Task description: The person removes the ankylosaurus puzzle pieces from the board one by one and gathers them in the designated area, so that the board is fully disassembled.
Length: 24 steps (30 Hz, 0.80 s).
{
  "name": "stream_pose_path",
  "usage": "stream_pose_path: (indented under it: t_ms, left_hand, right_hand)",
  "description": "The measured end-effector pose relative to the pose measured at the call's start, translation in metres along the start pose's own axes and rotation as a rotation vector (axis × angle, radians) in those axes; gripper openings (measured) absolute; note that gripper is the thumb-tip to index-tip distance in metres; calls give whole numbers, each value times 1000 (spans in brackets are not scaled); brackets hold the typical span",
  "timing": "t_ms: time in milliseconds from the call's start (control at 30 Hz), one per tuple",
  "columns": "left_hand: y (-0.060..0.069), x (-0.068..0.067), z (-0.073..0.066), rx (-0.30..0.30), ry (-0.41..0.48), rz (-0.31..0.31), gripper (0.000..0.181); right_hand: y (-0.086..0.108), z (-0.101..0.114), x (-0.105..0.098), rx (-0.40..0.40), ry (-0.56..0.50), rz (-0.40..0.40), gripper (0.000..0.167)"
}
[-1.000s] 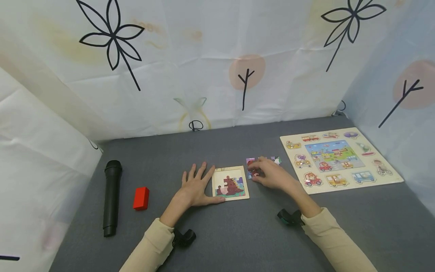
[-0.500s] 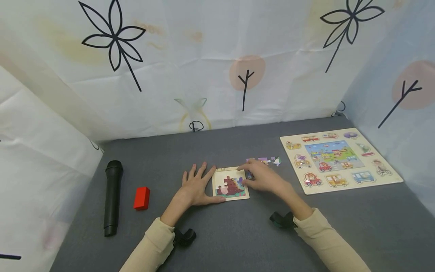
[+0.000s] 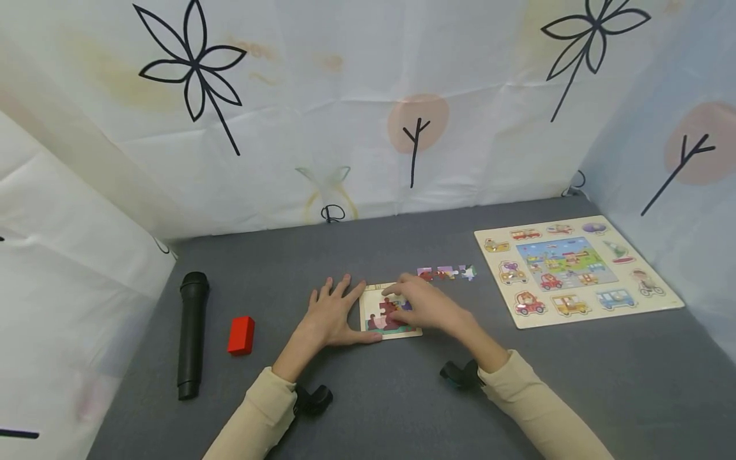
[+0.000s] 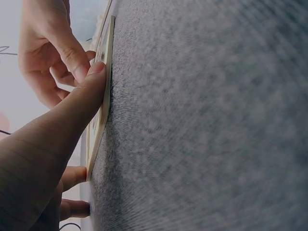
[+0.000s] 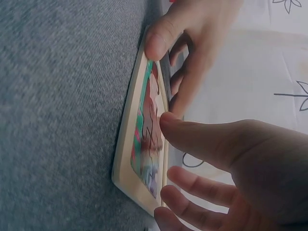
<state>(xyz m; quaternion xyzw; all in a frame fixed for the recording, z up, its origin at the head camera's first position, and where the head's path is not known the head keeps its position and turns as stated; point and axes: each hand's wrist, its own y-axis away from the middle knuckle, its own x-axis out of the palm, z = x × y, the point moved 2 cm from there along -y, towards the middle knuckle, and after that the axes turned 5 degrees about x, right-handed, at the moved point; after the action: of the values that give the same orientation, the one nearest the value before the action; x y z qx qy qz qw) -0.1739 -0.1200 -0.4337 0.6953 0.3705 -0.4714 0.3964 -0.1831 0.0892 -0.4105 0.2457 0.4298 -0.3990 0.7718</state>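
My left hand (image 3: 330, 319) rests spread against the left side of a small wooden jigsaw tray (image 3: 402, 335), its thumb (image 4: 89, 91) on the near edge. Part of a brown dinosaur picture (image 5: 149, 115) fills the tray's lower portion; the upper portion is bare wood. Over the tray's right half hovers my right hand (image 3: 428, 306), thumb and index finger bent in a pinch on what appears to be a jigsaw piece, mostly hidden by the fingers. Several loose jigsaw pieces (image 3: 445, 273) lie in a row just behind the right hand.
On the right lies a large wooden vehicle puzzle board (image 3: 627, 281). A red block (image 3: 241, 335) and a black microphone (image 3: 192, 335) sit on the left of the grey table. White patterned cloth (image 3: 368, 147) walls off the back and sides.
My right hand has moved left from the loose pieces to above the tray, apparently carrying a jigsaw piece. The left hand and tray have stayed in place.
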Motion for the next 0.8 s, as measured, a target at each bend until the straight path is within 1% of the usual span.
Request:
stream_pose_path:
  t_ms: [133,367,467,567,700,800]
  left_hand:
    - [0,0,0,0,-5,-5,111]
    - [1,-1,0,4,0,-14,111]
    - [1,0,1,6,3,-17,111]
    - [1,0,1,7,6,-16,110]
    - [2,0,1,7,13,-13,110]
    - [2,0,1,3,16,-13,110]
  right_hand:
    - [-1,1,1,16,-8,22,41]
    - [-3,1,3,32,12,50,39]
    - [-3,2,3,16,29,56,40]
    - [-4,3,4,-17,52,53,41]
    - [-4,4,5,-48,66,43,37]
    - [-4,4,6,-48,67,40,34]
